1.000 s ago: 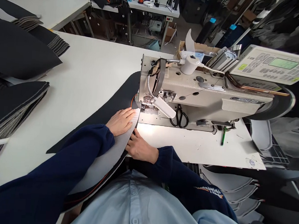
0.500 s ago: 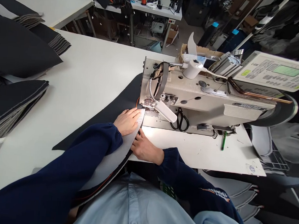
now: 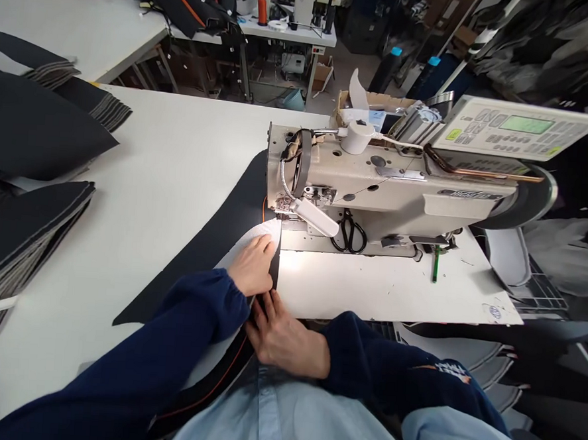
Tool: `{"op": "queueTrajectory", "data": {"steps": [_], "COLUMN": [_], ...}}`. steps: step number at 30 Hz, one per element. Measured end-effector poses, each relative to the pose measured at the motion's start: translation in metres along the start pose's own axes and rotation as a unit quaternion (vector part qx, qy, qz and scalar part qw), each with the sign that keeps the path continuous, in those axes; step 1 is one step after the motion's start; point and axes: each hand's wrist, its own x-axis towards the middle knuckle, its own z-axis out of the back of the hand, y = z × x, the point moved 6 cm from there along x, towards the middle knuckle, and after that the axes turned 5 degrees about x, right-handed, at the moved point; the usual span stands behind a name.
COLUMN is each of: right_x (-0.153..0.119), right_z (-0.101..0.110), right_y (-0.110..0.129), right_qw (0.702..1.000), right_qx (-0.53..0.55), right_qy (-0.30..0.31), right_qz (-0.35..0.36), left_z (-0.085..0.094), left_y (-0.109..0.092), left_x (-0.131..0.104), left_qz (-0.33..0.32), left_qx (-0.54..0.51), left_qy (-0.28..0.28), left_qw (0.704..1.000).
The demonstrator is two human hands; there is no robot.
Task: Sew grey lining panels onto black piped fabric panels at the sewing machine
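Observation:
A dark fabric panel (image 3: pixel 207 241) with orange piping (image 3: pixel 263 208) runs under the head of the sewing machine (image 3: pixel 405 193). On top of it lies a pale mesh-backed fabric piece (image 3: pixel 243 238) with a dark edge strip. My left hand (image 3: pixel 253 265) presses on this pale piece just in front of the machine's head, its fingers bent and closed on the fabric near the edge. Lower down, at the table's front edge, my right hand (image 3: pixel 287 339) grips the same piece's dark edge; its thumb is partly hidden. The needle area is mostly covered by a white lamp (image 3: pixel 317 217).
Black scissors (image 3: pixel 349 233) lie on the machine bed, with a green marker (image 3: pixel 436 263) to the right. Stacks of dark cut panels (image 3: pixel 35 124) cover the table's left side. A control panel (image 3: pixel 523 128) sits above the machine. More pale pieces (image 3: pixel 465 356) hang at lower right.
My right hand has slid down the fabric edge toward my body. My left hand has drawn back slightly from the machine, its flat fingers now bent. The view has shifted a little.

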Motion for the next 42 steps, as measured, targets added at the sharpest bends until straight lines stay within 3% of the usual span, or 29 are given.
{"op": "queueTrajectory", "data": {"steps": [5, 13, 20, 23, 29, 37, 42], "right_x": [-0.001, 0.008, 0.015, 0.018, 0.023, 0.022, 0.028], "right_z": [-0.004, -0.007, -0.015, -0.017, -0.027, -0.012, -0.024], "right_y": [0.018, -0.003, -0.023, -0.034, -0.055, -0.024, -0.034], "right_qw": [1.000, 0.999, 0.999, 0.999, 0.996, 0.999, 0.998], "right_qx": [-0.009, -0.042, -0.024, -0.025, 0.001, -0.043, -0.041], "right_qy": [0.008, 0.012, 0.024, 0.023, 0.079, -0.013, -0.010], "right_qz": [-0.003, -0.015, -0.024, -0.029, -0.027, -0.023, -0.045], "left_z": [0.000, -0.007, -0.001, 0.000, -0.003, 0.002, 0.004], "left_y": [-0.009, -0.006, -0.003, -0.004, -0.009, -0.001, 0.001], "left_x": [-0.014, 0.021, 0.040, 0.032, 0.011, 0.035, 0.023], "left_qz": [0.045, 0.042, 0.062, 0.052, 0.018, 0.029, 0.011], "left_qx": [0.016, 0.012, -0.003, -0.007, 0.005, 0.018, 0.022], "left_qy": [0.040, 0.058, 0.050, 0.072, 0.104, 0.094, 0.110], "left_qw": [0.998, 0.997, 0.997, 0.996, 0.994, 0.995, 0.994]}}
